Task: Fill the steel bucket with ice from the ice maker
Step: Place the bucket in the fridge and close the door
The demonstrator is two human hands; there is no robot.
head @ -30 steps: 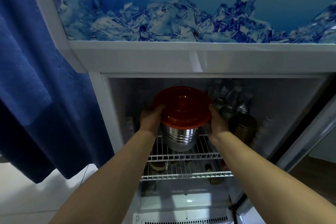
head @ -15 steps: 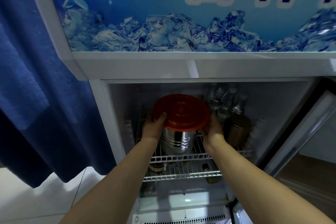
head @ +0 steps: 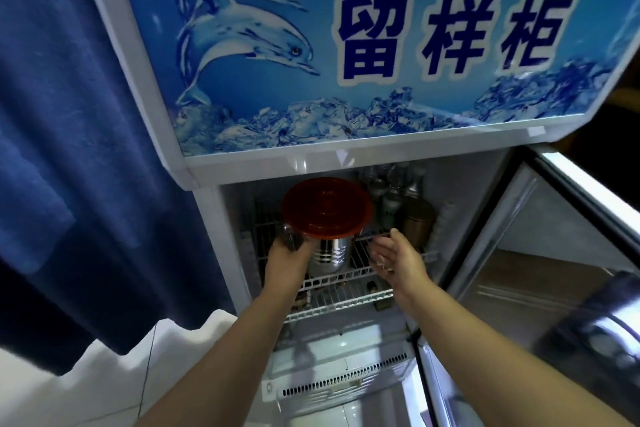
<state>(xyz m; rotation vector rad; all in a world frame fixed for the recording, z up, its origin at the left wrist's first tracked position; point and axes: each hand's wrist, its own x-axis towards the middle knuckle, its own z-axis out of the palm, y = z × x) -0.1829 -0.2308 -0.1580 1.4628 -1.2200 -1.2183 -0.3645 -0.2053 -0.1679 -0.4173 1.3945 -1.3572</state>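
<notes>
The steel bucket (head: 329, 255) with a round red lid (head: 327, 207) stands on the white wire shelf (head: 346, 279) inside the open cabinet (head: 346, 156). My left hand (head: 289, 255) is against the bucket's left side, just under the lid rim, fingers curled around it. My right hand (head: 394, 253) is off the bucket, a little to its right, palm turned toward it and fingers spread. No ice shows in the cabinet.
Several bottles (head: 393, 191) and a brass-coloured can (head: 417, 224) stand behind and right of the bucket. The glass door (head: 540, 253) hangs open at right. A blue curtain (head: 76, 135) covers the left. A second wire shelf (head: 339, 303) lies just below.
Both hands held the bucket by its lid rim earlier. Now it rests on the shelf, the right hand has let go and drawn back, and my view has tilted up.
</notes>
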